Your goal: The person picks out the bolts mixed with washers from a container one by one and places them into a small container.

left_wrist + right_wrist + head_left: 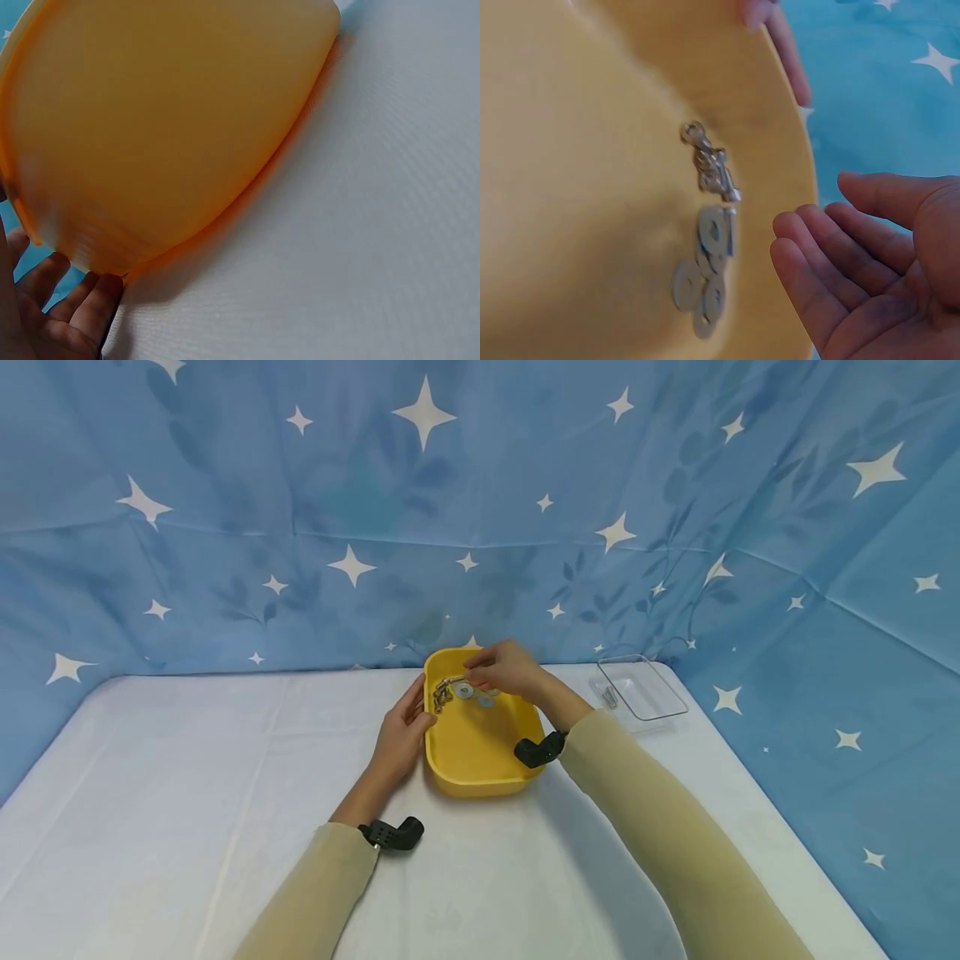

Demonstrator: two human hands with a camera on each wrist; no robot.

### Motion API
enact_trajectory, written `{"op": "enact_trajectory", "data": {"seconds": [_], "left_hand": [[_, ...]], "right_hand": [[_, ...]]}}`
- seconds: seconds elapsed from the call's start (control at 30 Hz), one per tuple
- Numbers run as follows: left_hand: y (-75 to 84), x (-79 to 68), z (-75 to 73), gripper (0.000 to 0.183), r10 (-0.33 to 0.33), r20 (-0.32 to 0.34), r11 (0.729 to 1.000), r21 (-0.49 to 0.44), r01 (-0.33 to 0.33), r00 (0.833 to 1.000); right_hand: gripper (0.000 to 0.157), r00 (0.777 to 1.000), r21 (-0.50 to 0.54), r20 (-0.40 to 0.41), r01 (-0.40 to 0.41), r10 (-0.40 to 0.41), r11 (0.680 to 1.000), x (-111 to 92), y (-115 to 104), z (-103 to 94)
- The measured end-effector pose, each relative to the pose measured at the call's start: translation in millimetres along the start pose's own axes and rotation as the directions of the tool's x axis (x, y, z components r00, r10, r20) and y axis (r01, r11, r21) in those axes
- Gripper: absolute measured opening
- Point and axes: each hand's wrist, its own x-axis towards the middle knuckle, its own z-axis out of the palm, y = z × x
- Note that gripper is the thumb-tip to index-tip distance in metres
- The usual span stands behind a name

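A yellow plastic tray (480, 747) with rounded corners is in the middle of the head view, near the far table edge. My left hand (397, 735) grips its left wall, thumb over the rim and fingers outside; in the left wrist view its fingertips (105, 292) touch the tray's outside. Small metal bolts (712, 169) and flat grey washers (714, 229) lie in the tray's far end. Over these hovers my right hand (510, 672). Its fingers (847, 255) look relaxed and slightly bent in the right wrist view, with nothing held between them.
To the right of the tray stands a clear plastic box (663, 717) with several small metal pieces (609, 697) at its left side. A white cloth (187, 793) covers the table. Behind and to the right hangs a blue star-patterned curtain (480, 485).
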Motion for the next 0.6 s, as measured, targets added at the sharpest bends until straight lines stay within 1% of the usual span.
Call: {"op": "enact_trajectory", "data": {"seconds": [0.17, 0.33, 0.6], "left_hand": [[-0.8, 0.9, -0.7, 0.073, 0.007, 0.011, 1.0, 0.001, -0.007, 1.0], [-0.2, 0.3, -0.9, 0.072, 0.01, 0.012, 1.0, 0.003, -0.01, 1.0], [-0.5, 1.8, -1.2, 0.072, 0.016, 0.011, 1.0, 0.006, -0.016, 1.0]], "right_hand": [[0.042, 0.999, 0.002, 0.032, -0.018, 0.018, 1.0, 10.3, 1.9, 14.6], [0.038, 0.998, 0.027, 0.034, -0.046, 0.045, 0.999, 16.8, 3.2, 27.5], [0.03, 0.999, 0.016, 0.025, -0.025, 0.025, 1.0, 24.2, 11.7, 39.4]]}}
